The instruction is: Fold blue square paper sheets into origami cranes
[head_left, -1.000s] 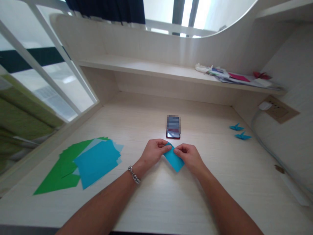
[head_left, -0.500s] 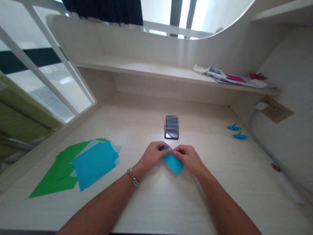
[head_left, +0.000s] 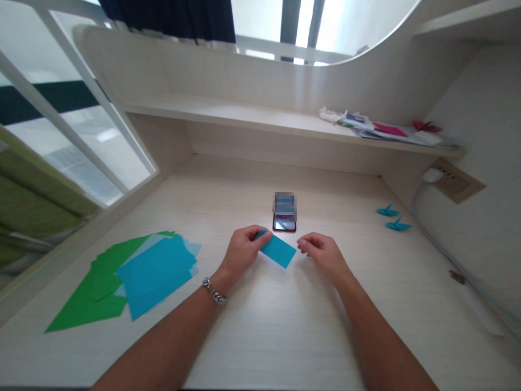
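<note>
A silver chain-link bracelet (head_left: 214, 291) circles the wrist below the left hand (head_left: 243, 247). Left of that hand, loose green paper sheets (head_left: 87, 296) lie on the pale wood-grain tabletop (head_left: 260, 336), partly under a fanned stack of bright blue paper sheets (head_left: 158, 279). The left hand grips a small, flat blue paper rectangle (head_left: 280, 251) by one end, thumb on top; the paper extends toward the right hand (head_left: 321, 252). That hand is released, its fingers loosely curled just beside the paper's far end. Beyond and between both hands rests a dark, red-edged phone (head_left: 284, 221). Farther out, to the right hand's right, sit two folded blue paper birds (head_left: 399, 225).
</note>
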Demonstrator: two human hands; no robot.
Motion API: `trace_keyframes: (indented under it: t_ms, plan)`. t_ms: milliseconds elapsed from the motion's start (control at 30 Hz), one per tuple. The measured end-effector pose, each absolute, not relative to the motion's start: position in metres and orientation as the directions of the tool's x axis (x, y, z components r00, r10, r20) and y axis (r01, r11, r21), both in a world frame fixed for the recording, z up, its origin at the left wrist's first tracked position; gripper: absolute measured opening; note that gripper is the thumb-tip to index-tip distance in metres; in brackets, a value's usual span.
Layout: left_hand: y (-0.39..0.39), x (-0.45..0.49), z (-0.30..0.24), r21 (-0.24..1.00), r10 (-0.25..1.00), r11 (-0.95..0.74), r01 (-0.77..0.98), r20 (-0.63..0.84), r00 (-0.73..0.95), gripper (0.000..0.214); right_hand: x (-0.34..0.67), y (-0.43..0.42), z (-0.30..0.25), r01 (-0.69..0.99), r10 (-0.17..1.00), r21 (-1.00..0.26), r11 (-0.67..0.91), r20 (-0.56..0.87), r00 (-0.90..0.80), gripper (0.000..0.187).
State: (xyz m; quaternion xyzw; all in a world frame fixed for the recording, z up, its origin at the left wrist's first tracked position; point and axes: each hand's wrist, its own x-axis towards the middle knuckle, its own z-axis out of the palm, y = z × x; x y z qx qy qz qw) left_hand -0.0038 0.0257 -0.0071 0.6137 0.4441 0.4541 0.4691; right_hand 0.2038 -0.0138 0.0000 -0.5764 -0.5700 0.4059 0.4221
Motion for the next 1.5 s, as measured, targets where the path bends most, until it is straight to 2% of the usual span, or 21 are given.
trace_keyframes:
  t_ms: [67, 233, 400, 533, 633, 733, 933, 1033, 1167, 1267, 1367, 1433, 1500]
  plan:
    - [0.02, 0.001, -0.005, 0.958, 0.95, -0.21, 0.194, 0.154, 0.27, 0.019, 0.195, -0.016, 0.001, 0.333, 0.998, -0.941, 0.065, 0.063, -0.018, 0.021]
    - [0.011, 0.009, -0.005, 0.94, 0.934, -0.242, 0.241, 0.159, 0.319, 0.018, 0.179, -0.02, 0.001, 0.43, 0.998, -0.901, 0.056, 0.041, -0.043, 0.015]
    - [0.022, 0.002, -0.012, 0.979, 0.98, -0.16, 0.129, 0.142, 0.139, 0.023, 0.201, -0.014, 0.0, 0.418, 0.998, -0.908, 0.014, -0.01, -0.055, 0.012]
    - [0.026, 0.002, -0.018, 0.991, 0.991, -0.12, 0.059, 0.116, 0.067, 0.026, 0.21, -0.01, -0.003, 0.314, 0.999, -0.949, -0.019, -0.006, 0.044, 0.015]
    - [0.023, 0.006, -0.018, 0.993, 0.987, -0.105, 0.05, 0.098, 0.131, 0.027, 0.2, -0.012, -0.003, 0.284, 0.998, -0.957, 0.061, 0.058, -0.018, 0.023]
    - [0.018, 0.008, -0.013, 0.988, 0.972, -0.104, 0.116, 0.077, 0.221, 0.027, 0.189, -0.016, -0.002, 0.406, 0.994, -0.908, 0.102, 0.081, -0.069, 0.018]
    - [0.012, 0.003, 0.001, 0.866, 0.831, -0.326, 0.38, 0.071, 0.552, 0.019, 0.191, -0.02, 0.001, 0.532, 0.974, -0.838, 0.123, 0.0, -0.225, 0.013]
    - [0.014, 0.0, 0.003, 0.827, 0.793, -0.36, 0.432, 0.028, 0.608, 0.02, 0.199, -0.019, 0.005, 0.534, 0.963, -0.837, 0.114, -0.038, -0.265, 0.012]
    - [0.024, -0.01, 0.004, 0.867, 0.806, -0.272, 0.417, -0.031, 0.591, 0.019, 0.215, -0.015, 0.007, 0.467, 0.97, -0.882, 0.059, -0.061, -0.237, 0.015]
    - [0.031, -0.015, 0.003, 0.913, 0.871, -0.176, 0.368, -0.029, 0.49, 0.016, 0.223, -0.012, 0.004, 0.339, 0.986, -0.941, -0.028, -0.082, -0.148, 0.019]
    - [0.031, -0.011, 0.001, 0.969, 0.933, -0.087, 0.229, -0.001, 0.359, 0.02, 0.219, -0.009, -0.003, 0.153, 0.995, -0.983, -0.1, -0.103, -0.008, 0.024]
    - [0.027, -0.004, -0.001, 0.996, 0.927, 0.014, 0.085, -0.044, 0.373, 0.031, 0.211, -0.008, -0.006, 0.044, 0.986, -0.987, -0.155, -0.152, 0.063, 0.028]
    - [0.022, 0.002, -0.002, 0.997, 0.902, 0.08, 0.021, -0.082, 0.424, 0.035, 0.203, -0.009, -0.009, -0.036, 0.979, -0.983, -0.181, -0.183, 0.089, 0.031]
